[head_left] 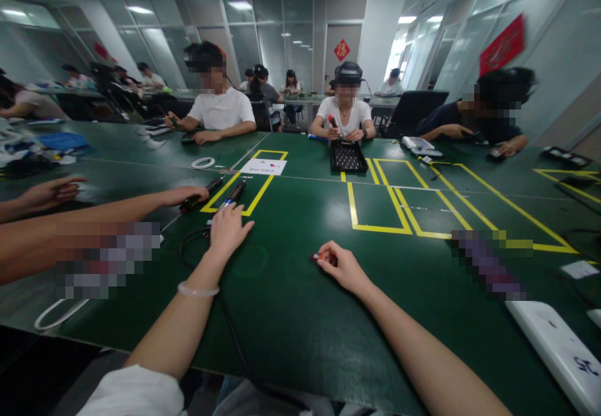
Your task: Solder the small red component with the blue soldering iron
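My left hand [228, 231], with a pale bangle on its wrist, lies palm down with fingers stretched forward. Its fingertips reach the near end of a black and blue pen-shaped tool [236, 192]; whether they grip it I cannot tell. My right hand [342, 266] is closed in a pinch over the green table [282, 328]. From its fingers pokes a small red object [314, 257], mostly hidden. Left of my left hand, a co-worker's hand [190, 197] rests on a dark tool [215, 184].
Yellow tape [380, 228] marks rectangles on the table. A printed paper [263, 166] lies beyond my left hand. Across the table a person works over a black tray [348, 158]. A black cable [235, 334] runs toward me; a white power strip [549, 334] sits at right.
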Available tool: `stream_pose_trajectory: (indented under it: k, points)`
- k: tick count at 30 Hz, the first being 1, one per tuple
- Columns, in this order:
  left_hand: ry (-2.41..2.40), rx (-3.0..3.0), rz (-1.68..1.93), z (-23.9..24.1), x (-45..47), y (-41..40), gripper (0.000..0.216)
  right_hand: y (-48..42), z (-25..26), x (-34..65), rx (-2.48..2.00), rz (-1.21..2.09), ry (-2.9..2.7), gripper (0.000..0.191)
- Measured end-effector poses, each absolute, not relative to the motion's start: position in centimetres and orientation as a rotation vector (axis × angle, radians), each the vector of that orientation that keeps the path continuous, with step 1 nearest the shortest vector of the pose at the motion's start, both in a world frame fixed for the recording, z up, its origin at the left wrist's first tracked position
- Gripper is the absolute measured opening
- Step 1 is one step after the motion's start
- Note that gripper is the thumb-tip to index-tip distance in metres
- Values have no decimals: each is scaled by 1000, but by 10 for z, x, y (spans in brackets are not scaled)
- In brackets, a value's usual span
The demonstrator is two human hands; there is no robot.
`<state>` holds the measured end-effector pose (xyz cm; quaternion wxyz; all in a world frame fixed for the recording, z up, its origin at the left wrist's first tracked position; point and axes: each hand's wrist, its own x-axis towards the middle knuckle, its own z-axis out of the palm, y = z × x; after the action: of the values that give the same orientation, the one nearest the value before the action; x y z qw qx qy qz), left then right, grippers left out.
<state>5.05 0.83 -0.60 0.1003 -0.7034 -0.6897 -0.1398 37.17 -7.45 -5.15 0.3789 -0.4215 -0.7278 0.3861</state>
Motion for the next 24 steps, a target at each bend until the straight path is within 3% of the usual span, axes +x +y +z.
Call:
stream_pose_trajectory:
  k: [2, 6, 15, 24]
  points:
    - [-2242, -1883, -332, -11, 14, 19, 68, -74, -51, 372, -1084, 990, -1864, 14]
    - [-2562, -1949, -183, -19, -32, 32, 63, -75, -51, 372, -1078, 1001, -1862, 15]
    - [-2369, -2156, -256, -26, -48, 46, 68, -74, -53, 372, -1092, 1010, -1864, 15]
    - [-2296, -2129, -265, -22, 2, 34, 64, -74, -52, 370, -1076, 1015, -1859, 14]
